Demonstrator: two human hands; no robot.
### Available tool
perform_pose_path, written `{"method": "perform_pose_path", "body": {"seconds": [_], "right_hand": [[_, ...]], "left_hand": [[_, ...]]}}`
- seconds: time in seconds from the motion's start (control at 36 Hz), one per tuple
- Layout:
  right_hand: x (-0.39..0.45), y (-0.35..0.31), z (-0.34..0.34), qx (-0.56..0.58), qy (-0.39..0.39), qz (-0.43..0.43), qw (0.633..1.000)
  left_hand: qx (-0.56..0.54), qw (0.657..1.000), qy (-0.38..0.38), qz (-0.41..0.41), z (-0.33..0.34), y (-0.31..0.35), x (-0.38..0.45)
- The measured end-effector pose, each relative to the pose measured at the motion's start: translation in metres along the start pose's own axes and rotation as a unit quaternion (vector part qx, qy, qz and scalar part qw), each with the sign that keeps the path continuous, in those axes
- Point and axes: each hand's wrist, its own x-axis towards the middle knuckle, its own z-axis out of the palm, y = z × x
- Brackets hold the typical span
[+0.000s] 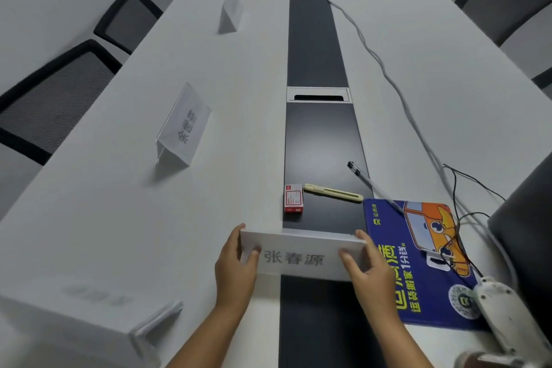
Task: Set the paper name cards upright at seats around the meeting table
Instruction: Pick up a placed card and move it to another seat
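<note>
Currently we hold a folded name card (301, 257) by its ends, left hand (236, 266) and right hand (369, 266) each pinching an edge, thumbs on the printed face. It sits over the table's (239, 75) dark center strip (321, 140). Three more cards stand along the left side, nearest one (183, 125) upright. Red box (293, 198) and cutter (333, 193) just beyond.

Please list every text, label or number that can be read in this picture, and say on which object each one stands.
"张春源": on the name card held by the left hand and the right hand.
"余世芬": on the standing name card.
"1分钱" and "运货搬家": on the blue mouse pad; its other print is partly hidden.
Red box: label too small.
Far name cards: blurred.
</note>
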Motion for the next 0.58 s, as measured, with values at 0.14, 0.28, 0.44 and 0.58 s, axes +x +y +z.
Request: {"method": "perform_pose_path", "body": {"seconds": [0.14,0.28,0.44,0.58], "right_hand": [[0.0003,-0.0011,0.0021,-0.006,0.005,-0.003,1.000],[0.0000,-0.0017,0.0011,-0.007,0.003,-0.006,1.000],[0.0007,-0.0044,0.0014,-0.012,-0.007,-0.006,1.000],[0.0003,-0.0036,0.0011,-0.012,-0.013,-0.007,1.000]], "left_hand": [[-0.002,1.000,-0.003,-0.001,-0.0004,0.0002,0.0014],[-0.003,1.000,-0.004,-0.005,-0.0008,-0.0020,0.0021],[-0.004,1.000,-0.005,-0.004,-0.0013,-0.0005,0.0006],[-0.001,1.000,-0.014,0.000,-0.0026,-0.0012,0.0004]]}}
